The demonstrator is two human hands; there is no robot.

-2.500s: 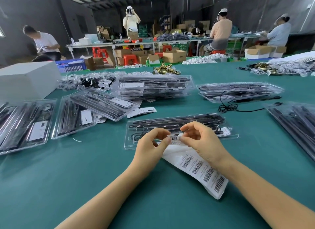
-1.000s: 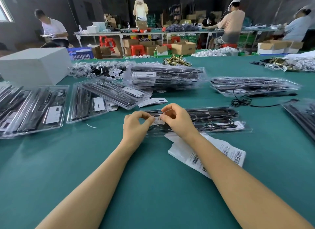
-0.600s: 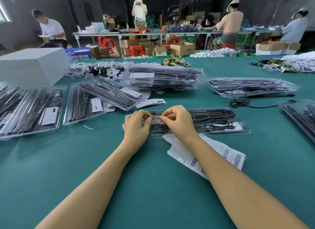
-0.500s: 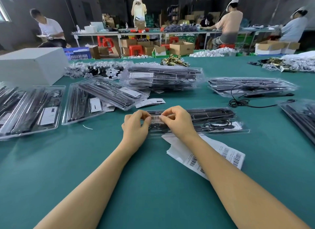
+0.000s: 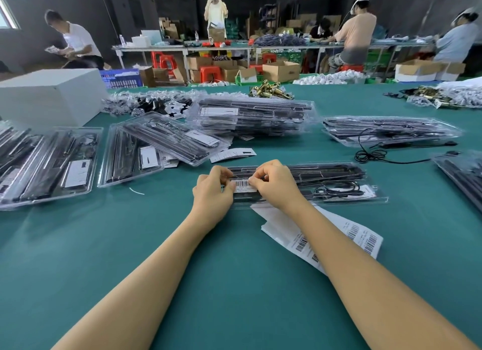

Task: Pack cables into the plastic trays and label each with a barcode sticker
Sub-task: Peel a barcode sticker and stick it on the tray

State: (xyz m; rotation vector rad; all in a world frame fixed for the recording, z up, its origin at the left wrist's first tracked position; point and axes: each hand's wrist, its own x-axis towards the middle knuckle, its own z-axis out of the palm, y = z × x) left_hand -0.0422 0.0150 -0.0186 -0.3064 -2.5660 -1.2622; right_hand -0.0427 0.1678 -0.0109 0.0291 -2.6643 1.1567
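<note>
Nearest, at 5 o'clock on the green cloth-covered surface (image 5: 78, 245), lies a white backing sheet of barcode stickers (image 5: 349, 235); its bars show, but the print beside them is too small to read. Both bare forearms reach forward from the bottom edge and meet at the centre. The left hand (image 5: 212, 190) and the right hand (image 5: 273, 185) have curled fingers, and each grip pinches one end of a small white barcode sticker (image 5: 243, 185) held against the near-left part of a clear plastic tray holding black cables (image 5: 326, 182). The sticker's writing cannot be read. The tray's long axis runs from 9 to 3 o'clock, and it lies flat just beyond the backing sheet. A loose black cable (image 5: 378, 154) coils at 2 o'clock. At 10 o'clock lie more clear filled trays (image 5: 135, 156) with white cards inside, and at 12 o'clock a stack of clear trays (image 5: 253, 115). A white box (image 5: 49, 96) sits at far 10 o'clock. Beyond, people work at long tables.
</note>
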